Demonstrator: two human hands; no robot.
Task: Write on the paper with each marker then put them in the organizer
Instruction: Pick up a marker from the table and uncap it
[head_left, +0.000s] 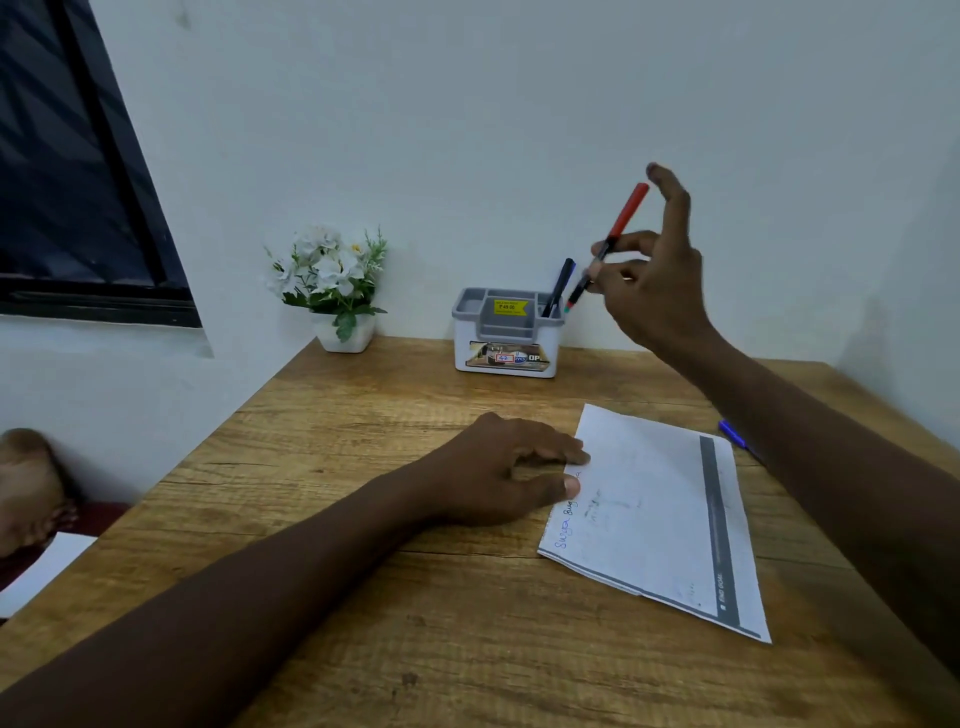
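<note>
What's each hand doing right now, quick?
Left hand: open, fingertips resting on the paper edge.
Right hand: pinching the red marker, tip down by the organizer.

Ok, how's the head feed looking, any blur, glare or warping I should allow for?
Head view, light: dim and even, no glare on the table. Head view, blur: the right hand and its red-capped marker look slightly soft. Head view, distortion: the wide lens slants the window frame. Head view, detail: grey marks on the paper are too faint to read.
</note>
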